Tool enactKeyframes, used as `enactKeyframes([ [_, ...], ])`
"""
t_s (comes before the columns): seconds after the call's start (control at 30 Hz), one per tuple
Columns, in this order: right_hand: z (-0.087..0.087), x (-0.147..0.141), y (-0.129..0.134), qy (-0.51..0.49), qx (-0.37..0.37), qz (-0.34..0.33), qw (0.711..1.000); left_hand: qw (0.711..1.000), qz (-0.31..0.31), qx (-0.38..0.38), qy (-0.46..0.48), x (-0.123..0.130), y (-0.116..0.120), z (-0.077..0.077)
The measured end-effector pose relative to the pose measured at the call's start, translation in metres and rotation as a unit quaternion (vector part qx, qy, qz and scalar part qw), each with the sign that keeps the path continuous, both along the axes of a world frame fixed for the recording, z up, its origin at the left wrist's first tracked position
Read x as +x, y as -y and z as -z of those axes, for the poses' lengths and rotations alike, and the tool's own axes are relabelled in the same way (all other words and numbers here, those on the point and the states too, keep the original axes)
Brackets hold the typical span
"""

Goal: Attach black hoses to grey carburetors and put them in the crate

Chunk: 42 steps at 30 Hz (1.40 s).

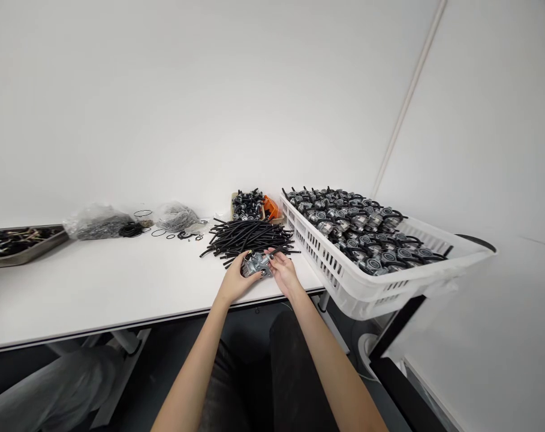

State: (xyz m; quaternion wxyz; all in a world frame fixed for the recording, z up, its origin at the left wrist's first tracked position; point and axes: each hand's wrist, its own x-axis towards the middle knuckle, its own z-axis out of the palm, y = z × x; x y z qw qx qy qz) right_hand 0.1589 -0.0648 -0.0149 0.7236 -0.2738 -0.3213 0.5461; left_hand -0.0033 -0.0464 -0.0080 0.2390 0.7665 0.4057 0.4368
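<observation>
Both my hands grip a small silver metal carburetor (256, 264) at the near side of a loose pile of black rubber hoses (247, 237). My left hand (236, 277) wraps its lower left side, and its underside is hidden. My right hand (283, 271) holds it from the right, with the fingertips on its top. The hose pile touches the carburetor's far side. Both hands are over the white table (119, 300), near its front edge.
A white slotted crate (344, 282) full of hose-fitted carburetors stands at the right, overhanging the table edge. Behind the hoses is a small tray (233, 207) of parts. Plastic bags (96, 223), black rings (159, 233) and a metal tray (29, 252) lie leftward. A grey-trousered leg (51, 378) shows below.
</observation>
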Motion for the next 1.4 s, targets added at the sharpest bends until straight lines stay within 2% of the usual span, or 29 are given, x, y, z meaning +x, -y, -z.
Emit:
enactKeyframes([
  [0.67, 0.0032, -0.0013, -0.0015, -0.010, 0.002, 0.018, 1.000, 1.000, 0.001, 0.001, -0.011, 0.0007, 0.0007, -0.0001],
  [1.03, 0.0029, 0.0008, -0.0016, -0.018, 0.004, 0.000, 1.000, 1.000, 0.001, -0.001, -0.006, 0.0006, -0.0003, 0.0002],
  [1.27, 0.0060, -0.0006, -0.0047, 0.001, 0.012, 0.025, 1.000, 1.000, 0.001, -0.001, -0.011, 0.0006, -0.0002, 0.0004],
  [1.4, 0.0035, -0.0001, -0.0028, -0.015, 0.007, 0.005, 1.000, 1.000, -0.003, -0.002, -0.007, 0.0005, -0.0001, 0.0001],
])
